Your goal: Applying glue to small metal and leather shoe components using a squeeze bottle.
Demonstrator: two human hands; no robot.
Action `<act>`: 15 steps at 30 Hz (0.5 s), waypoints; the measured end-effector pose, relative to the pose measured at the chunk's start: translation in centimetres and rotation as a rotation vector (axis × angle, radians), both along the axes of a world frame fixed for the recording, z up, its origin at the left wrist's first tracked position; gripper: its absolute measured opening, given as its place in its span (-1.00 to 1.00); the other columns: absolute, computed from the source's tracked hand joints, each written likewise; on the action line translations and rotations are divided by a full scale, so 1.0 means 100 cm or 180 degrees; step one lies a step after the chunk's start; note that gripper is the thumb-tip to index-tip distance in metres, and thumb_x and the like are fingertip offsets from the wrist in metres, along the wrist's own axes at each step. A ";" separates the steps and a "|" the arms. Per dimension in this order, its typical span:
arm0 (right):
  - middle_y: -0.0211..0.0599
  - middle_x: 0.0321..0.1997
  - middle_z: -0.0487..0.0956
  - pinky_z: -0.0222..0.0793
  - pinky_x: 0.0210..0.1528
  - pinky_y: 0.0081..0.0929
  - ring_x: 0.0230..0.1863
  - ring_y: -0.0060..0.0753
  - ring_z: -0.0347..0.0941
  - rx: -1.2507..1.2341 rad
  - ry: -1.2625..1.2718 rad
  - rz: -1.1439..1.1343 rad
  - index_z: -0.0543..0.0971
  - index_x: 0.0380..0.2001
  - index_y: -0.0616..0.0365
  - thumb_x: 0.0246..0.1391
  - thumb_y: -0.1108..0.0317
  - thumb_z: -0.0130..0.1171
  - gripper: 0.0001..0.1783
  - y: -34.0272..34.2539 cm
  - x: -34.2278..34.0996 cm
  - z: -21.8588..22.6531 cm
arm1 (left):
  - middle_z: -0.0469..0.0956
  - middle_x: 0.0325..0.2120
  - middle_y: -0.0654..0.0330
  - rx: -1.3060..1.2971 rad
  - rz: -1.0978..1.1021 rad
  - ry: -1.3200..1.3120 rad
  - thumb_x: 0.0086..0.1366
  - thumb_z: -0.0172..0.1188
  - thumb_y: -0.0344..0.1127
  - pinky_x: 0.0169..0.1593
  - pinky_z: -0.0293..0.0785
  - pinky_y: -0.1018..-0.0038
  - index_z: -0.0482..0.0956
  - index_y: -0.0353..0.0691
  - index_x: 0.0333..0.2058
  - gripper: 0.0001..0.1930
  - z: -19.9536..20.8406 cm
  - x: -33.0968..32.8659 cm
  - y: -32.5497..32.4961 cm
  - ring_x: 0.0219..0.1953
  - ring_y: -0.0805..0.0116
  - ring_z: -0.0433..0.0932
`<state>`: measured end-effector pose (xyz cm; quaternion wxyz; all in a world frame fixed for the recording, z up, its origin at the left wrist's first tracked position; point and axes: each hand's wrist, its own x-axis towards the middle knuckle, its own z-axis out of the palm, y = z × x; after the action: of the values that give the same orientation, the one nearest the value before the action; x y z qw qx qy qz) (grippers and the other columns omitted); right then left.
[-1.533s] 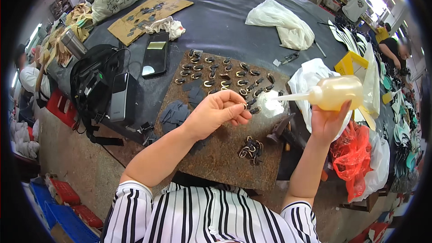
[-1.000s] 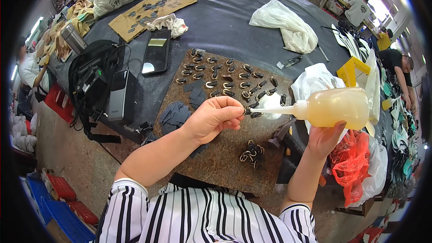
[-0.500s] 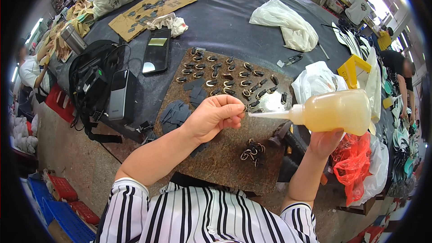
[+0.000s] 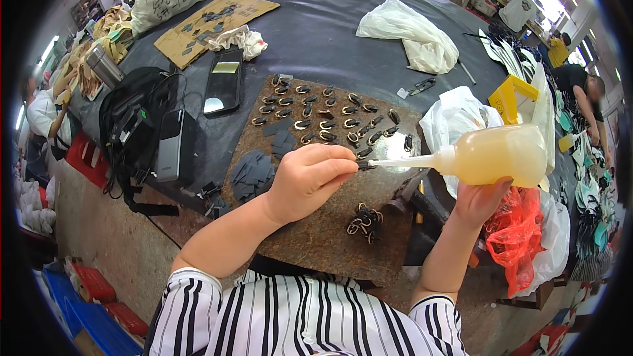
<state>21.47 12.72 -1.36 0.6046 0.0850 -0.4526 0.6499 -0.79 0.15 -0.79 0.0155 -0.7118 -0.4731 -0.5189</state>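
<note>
My left hand (image 4: 306,181) pinches a small black piece (image 4: 362,165) between thumb and fingertips, its far side hidden by them. Wrapped round a squeeze bottle (image 4: 504,155) of yellowish liquid, my right hand (image 4: 480,203) keeps it tipped on its side. The bottle's long thin nozzle (image 4: 405,161) reaches the black piece and appears to touch it. Under both hands lies a worn brown board (image 4: 316,244). Rows of black tabs with gold rings (image 4: 326,124) cover its far part. Dark flat patches (image 4: 252,175) are piled at its left, and a heap of ringed pieces (image 4: 364,223) sits nearer me.
A phone (image 4: 223,82), a power bank (image 4: 173,145) and a black bag (image 4: 132,112) lie left. Snips (image 4: 422,86) and white plastic bags (image 4: 461,115) are beyond the board. A red bag (image 4: 517,237) hangs at right. Other people work at both sides.
My left hand has turned, its fingers now closed flatter over the black piece. The bottle has shifted slightly right, and its nozzle tip now meets the piece. The view has shifted a little.
</note>
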 end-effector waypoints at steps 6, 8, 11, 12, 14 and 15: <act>-0.34 0.01 0.21 -0.05 0.08 -0.19 0.05 -0.28 0.09 -0.0018 -0.0457 -0.0821 0.20 -0.06 0.11 -0.16 0.16 0.05 -0.44 -0.012 -0.011 0.009 | 0.43 -0.51 0.18 0.0073 -0.0057 0.0177 -0.23 0.13 -0.56 -0.44 0.37 0.54 0.43 -0.28 -0.53 -0.82 0.002 0.000 -0.001 -0.49 0.30 0.44; -0.16 0.04 0.12 0.10 0.02 -0.28 0.04 -0.25 0.10 -0.0253 -0.0867 -0.1328 0.03 0.01 0.16 -0.27 -0.02 0.10 -0.17 -0.014 -0.013 0.010 | 0.44 -0.51 0.17 0.0075 -0.0062 0.0172 -0.23 0.13 -0.55 -0.44 0.37 0.54 0.43 -0.29 -0.53 -0.82 0.002 0.000 -0.001 -0.49 0.30 0.44; -0.17 0.04 0.12 0.12 0.01 -0.30 0.04 -0.24 0.11 -0.0196 -0.0825 -0.1376 0.03 0.01 0.15 -0.27 -0.02 0.10 -0.18 -0.013 -0.013 0.006 | 0.44 -0.51 0.17 0.0091 -0.0072 0.0149 -0.23 0.13 -0.55 -0.44 0.37 0.54 0.43 -0.29 -0.53 -0.82 0.002 0.000 0.000 -0.49 0.30 0.44; -0.17 0.04 0.12 0.12 0.01 -0.30 0.04 -0.24 0.11 -0.0198 -0.0826 -0.1376 0.03 0.01 0.15 -0.27 -0.02 0.10 -0.18 -0.013 -0.013 0.005 | 0.44 -0.51 0.17 0.0105 -0.0080 0.0133 -0.23 0.13 -0.55 -0.44 0.37 0.54 0.44 -0.29 -0.53 -0.82 0.002 0.000 0.000 -0.49 0.30 0.44; -0.29 0.02 0.18 0.08 0.01 -0.20 0.03 -0.24 0.11 0.0278 -0.0714 -0.1244 0.15 -0.03 0.10 -0.16 0.08 0.02 -0.39 -0.010 -0.012 0.003 | 0.44 -0.51 0.17 0.0107 -0.0061 0.0141 -0.23 0.13 -0.55 -0.44 0.37 0.54 0.44 -0.29 -0.53 -0.83 0.001 0.000 -0.001 -0.49 0.30 0.44; -0.29 0.02 0.18 0.08 0.01 -0.20 0.03 -0.24 0.11 0.0278 -0.0713 -0.1242 0.15 -0.03 0.10 -0.16 0.08 0.02 -0.39 -0.011 -0.010 0.004 | 0.44 -0.51 0.17 0.0112 -0.0041 0.0149 -0.23 0.13 -0.55 -0.44 0.37 0.55 0.44 -0.29 -0.54 -0.83 0.001 0.000 -0.001 -0.49 0.30 0.44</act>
<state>20.44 11.63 -1.01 0.6605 -0.0507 -0.5525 0.5059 -0.84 0.05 -0.67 0.0357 -0.7264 -0.4589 -0.5104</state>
